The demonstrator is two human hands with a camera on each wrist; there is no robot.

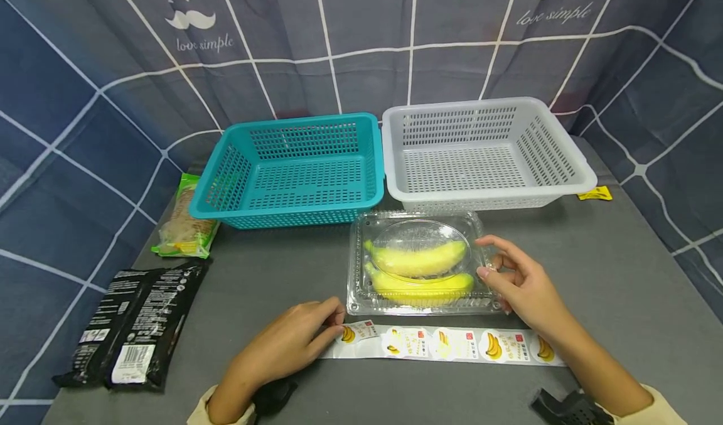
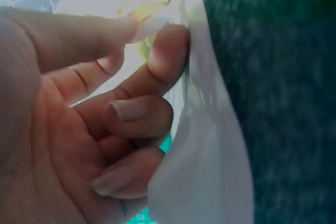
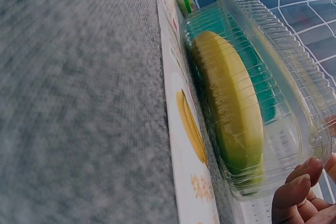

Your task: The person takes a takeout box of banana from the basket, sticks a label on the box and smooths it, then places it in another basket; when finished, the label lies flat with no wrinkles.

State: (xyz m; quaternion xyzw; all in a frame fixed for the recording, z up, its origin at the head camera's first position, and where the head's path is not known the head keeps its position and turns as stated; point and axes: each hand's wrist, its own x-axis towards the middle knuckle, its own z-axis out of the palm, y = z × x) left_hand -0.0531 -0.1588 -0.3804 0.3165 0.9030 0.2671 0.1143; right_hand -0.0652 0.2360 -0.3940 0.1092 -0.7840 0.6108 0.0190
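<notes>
Sticker [image 1: 364,331] in the left hand [image 1: 288,337], pinched between thumb and index finger, and it's partly up off the left end of the white strip [image 1: 367,351]! More banana stickers lie flat along that strip to the right, just in front of the clear box [image 1: 354,293]. Inside the box, two bananas [image 1: 418,260] lie one behind the other, lid over them. Over to the right hand [image 1: 519,280]: thumb and index finger stand a little apart, tips touching the box's right edge, the other fingers bent; whether that's a firm grip, I cannot tell. Behind the box on the table [image 1: 254,274] stand the teal basket [image 1: 294,216], to the left, and the white basket [image 1: 486,198], right beside it. Far left, a green-edged bag [image 1: 189,224] and two black packs [image 1: 155,324]; a yellow packet [image 1: 595,193] sits by the white basket's right corner.
</notes>
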